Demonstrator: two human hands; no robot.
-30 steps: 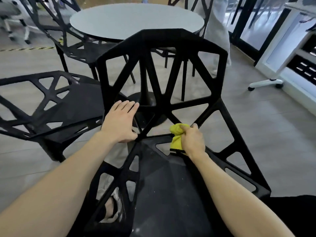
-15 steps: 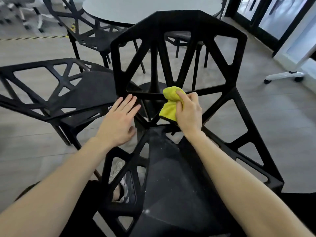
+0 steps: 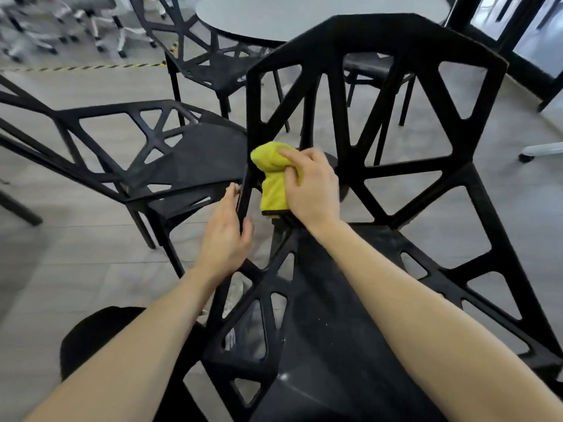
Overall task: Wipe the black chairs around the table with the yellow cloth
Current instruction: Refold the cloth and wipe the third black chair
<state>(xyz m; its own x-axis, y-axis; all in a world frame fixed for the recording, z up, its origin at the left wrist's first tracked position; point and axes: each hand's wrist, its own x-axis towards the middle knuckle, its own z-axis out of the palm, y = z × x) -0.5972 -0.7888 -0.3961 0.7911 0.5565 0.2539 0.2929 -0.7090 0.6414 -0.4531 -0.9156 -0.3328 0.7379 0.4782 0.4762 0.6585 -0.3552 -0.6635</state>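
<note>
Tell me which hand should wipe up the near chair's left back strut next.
Right. The right hand already presses the yellow cloth against that strut, while the left hand grips the chair frame, steadying it.

The near chair (image 3: 377, 123) fills the middle, its back a lattice of black bars with open triangular gaps wide enough for hands. A second chair (image 3: 189, 166) stands just beside its left edge, leaving a narrow slot there. The round worktop (image 3: 304, 16) and two more chairs close the far side. Bare floor (image 3: 61, 254) lies open at the left and right
</note>
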